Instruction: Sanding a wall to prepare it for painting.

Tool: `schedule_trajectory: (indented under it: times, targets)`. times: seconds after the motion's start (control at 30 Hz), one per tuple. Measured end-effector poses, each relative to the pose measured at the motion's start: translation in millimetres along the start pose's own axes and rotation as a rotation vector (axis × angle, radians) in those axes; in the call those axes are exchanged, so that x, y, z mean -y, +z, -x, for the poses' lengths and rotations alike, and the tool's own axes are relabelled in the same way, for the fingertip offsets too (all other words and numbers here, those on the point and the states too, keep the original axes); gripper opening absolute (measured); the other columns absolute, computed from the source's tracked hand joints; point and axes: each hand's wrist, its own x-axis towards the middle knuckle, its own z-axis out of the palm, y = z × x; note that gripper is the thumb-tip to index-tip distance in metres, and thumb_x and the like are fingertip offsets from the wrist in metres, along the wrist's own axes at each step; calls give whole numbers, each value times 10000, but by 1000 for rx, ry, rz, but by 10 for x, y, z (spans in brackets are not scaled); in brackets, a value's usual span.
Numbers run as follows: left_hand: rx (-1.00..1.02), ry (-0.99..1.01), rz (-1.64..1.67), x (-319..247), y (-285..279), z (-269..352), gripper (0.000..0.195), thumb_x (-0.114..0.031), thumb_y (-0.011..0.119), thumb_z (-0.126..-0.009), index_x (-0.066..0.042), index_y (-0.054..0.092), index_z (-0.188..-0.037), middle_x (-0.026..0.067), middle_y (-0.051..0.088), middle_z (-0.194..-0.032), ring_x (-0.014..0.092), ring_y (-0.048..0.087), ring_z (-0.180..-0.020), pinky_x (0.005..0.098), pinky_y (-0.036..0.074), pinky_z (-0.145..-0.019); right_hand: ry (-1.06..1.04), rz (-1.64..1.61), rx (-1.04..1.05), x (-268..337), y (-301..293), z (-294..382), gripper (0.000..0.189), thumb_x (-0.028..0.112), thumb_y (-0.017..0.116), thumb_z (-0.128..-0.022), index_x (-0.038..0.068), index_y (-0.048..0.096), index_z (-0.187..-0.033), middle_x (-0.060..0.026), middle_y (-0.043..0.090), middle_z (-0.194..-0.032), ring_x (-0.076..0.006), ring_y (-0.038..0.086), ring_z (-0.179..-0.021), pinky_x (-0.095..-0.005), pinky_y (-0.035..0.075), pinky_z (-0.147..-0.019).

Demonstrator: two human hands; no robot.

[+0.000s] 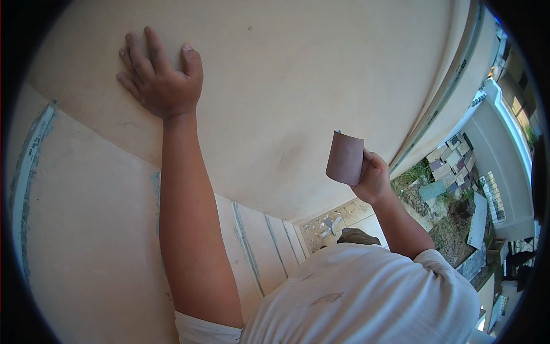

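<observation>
My left hand (161,75) lies palm-down with spread fingers on a beige plastered wall (275,86). Nothing is in it. In my right hand (374,178) is a curved, reddish-brown sheet of sandpaper (345,158), gripped by its right side with the thumb behind its edge. This hand is lower and further right, in front of the same wall. Whether the sandpaper touches the wall, I cannot tell. A dark smudge (292,150) marks the plaster to the left of the sandpaper.
At left, an adjoining wall bears greyish vertical strips (32,159). A long metal strip (436,107) runs along the wall's right edge. Debris (331,225) lies on the tiled floor below, near my shoe (358,236). Outside at right are stacked stone slabs (453,161) and grass.
</observation>
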Motion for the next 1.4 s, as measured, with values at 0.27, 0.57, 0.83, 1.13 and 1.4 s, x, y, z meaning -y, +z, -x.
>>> schedule_trajectory:
  times: [0.27, 0.57, 0.83, 1.13, 1.4]
  targets:
    - [16, -6, -20, 37, -68, -20, 670, -447, 617, -859, -144, 494, -1443, 181, 438, -1487, 414, 416, -1363, 659, 274, -1070, 17, 209, -30, 111, 306, 185, 362, 309, 410, -1029, 61, 575, -1234, -69, 646, -1155, -211, 611, -1097, -396, 462, -988]
    - [710, -269, 1198, -1269, -1480, 938, 961, -792, 456, -852, -4, 476, -1402, 212, 519, -1420, 361, 483, -1335, 559, 300, -1123, 120, 1029, 292, 149, 107, 362, 169, 183, 664, -968, 41, 651, -876, 39, 586, -746, -42, 492, -711, -240, 417, -632]
    - [1175, -1177, 1486, -1792, -2027, 1795, 718, -304, 762, -882, -22, 422, -1448, 154, 552, -1365, 237, 543, -1267, 364, 442, -1034, 16, 1359, 612, 368, 648, 152, 169, 172, 705, -922, 8, 672, -902, -58, 678, -772, -125, 599, -730, -306, 488, -690]
    - [910, -1221, 1220, -1313, -1916, 1560, 323, -182, 670, -961, 9, 620, -1217, 75, 697, -1056, 142, 639, -960, 285, 489, -884, -1565, 2030, 171, 965, 1250, -801, 525, 405, 698, -869, 200, 579, -1338, -88, 419, -1529, -336, 349, -1435, -590, 239, -1151]
    - [35, -685, 454, -166, -1269, 686, 184, -77, 682, -918, 65, 679, -1035, 129, 630, -1124, 272, 612, -988, 363, 477, -881, -2056, 2057, 46, 1412, 740, -1715, 527, 525, 519, -928, 298, 556, -1401, -90, 424, -1535, -288, 341, -1453, -598, 124, -1191]
